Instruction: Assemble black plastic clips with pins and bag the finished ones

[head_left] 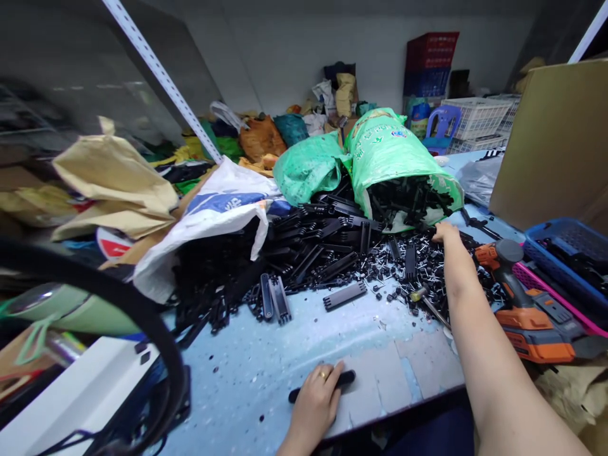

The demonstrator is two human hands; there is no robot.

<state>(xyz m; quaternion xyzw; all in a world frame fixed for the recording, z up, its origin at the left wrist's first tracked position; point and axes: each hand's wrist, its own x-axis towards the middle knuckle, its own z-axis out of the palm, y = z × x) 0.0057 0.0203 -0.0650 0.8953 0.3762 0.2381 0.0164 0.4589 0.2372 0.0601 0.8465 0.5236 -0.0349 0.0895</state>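
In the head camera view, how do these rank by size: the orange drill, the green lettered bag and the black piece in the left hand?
1. Green lettered bag
2. Orange drill
3. Black piece, partly hidden by the left hand

At the upper right, a red plastic crate [431,52] sits above a blue plastic crate [426,82], near a purple plastic chair [437,143].

The left hand [314,400] is low and near, back upward, its fingers [335,371] curled closed. The bare right arm [475,329] stretches far forward, the right hand [446,232] angled leftward, its grip unclear.
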